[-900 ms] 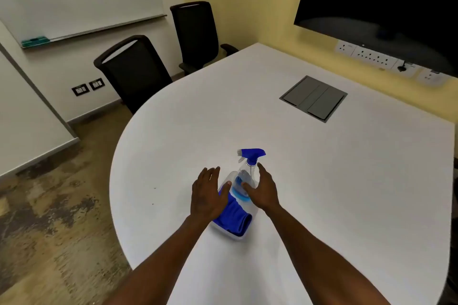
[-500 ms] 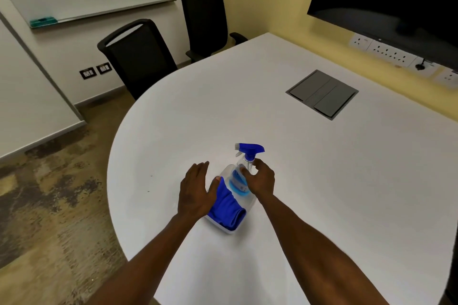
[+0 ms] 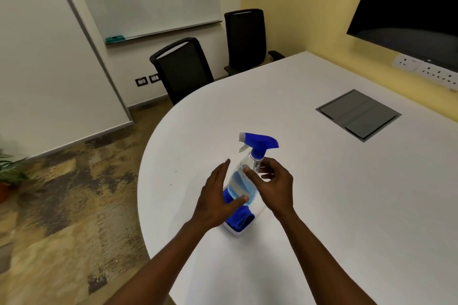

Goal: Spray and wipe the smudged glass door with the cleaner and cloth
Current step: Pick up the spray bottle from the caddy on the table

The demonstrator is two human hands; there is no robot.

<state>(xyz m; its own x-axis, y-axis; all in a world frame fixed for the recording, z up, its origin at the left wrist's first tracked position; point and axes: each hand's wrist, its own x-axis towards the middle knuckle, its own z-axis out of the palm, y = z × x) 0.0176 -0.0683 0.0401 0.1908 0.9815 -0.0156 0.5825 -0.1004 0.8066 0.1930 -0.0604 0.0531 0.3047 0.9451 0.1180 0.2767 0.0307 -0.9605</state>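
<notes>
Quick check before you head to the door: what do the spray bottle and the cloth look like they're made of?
Spray bottle: clear glossy plastic by the look, blue liquid showing through, opaque blue trigger head. Cloth: soft blue fabric, matte and folded in rolls, probably microfibre, though the weave is too small to tell.

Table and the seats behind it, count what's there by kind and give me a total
Spray bottle: 1
Blue cloth: 1
White tray: 1
Black chairs: 2
Total: 5
</notes>
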